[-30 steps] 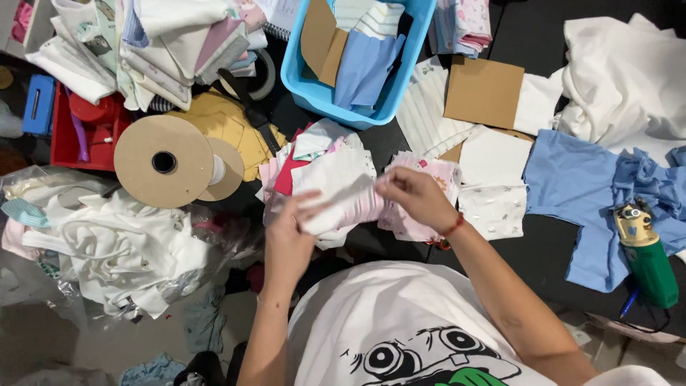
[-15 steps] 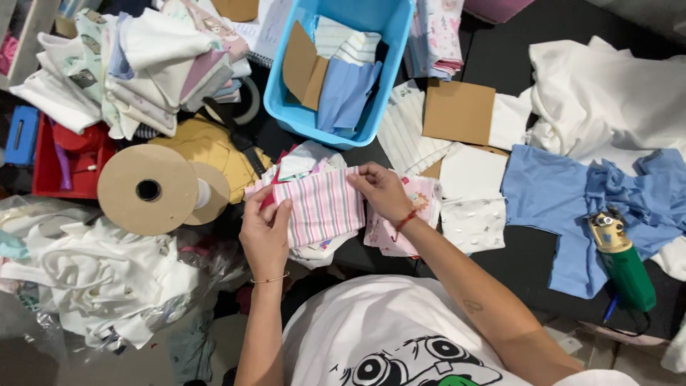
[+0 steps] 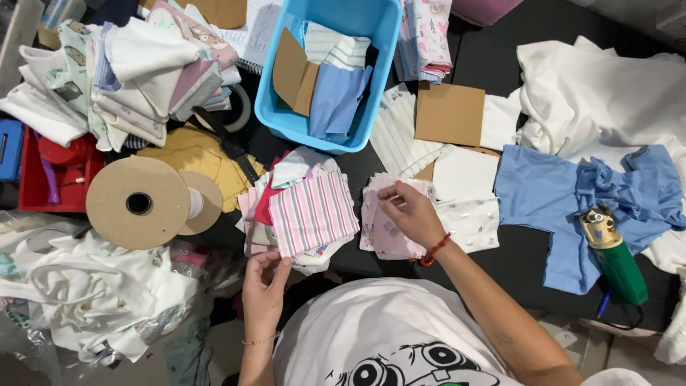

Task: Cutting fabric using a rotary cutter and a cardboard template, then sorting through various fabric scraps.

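Since half a second back, both hands have come off the striped cloth piece [image 3: 312, 213]: it now lies flat on top of its pile, stripes running roughly away from the person, tilted a bit. Left hand [image 3: 265, 286] has dropped back toward the body and sits just below the near edge of that pile, fingers loosely curled with thumb and fingertips pinched together, maybe on a thread, can't really tell. Right hand [image 3: 409, 213] has shifted right onto the pink printed stack [image 3: 389, 227], fingertips pressed on its top piece, not clamped around anything. So the striped piece is just left of the right hand and up from the left one, left hand looks nearer. Around it: blue bin [image 3: 336, 125] right behind, cardboard spool [image 3: 138, 203] to the left, cardboard squares [image 3: 449, 113] and white pieces to the right, green cutter tool [image 3: 613, 256] further right on the blue fabric [image 3: 532, 187]. Nothing really blocks either pile.
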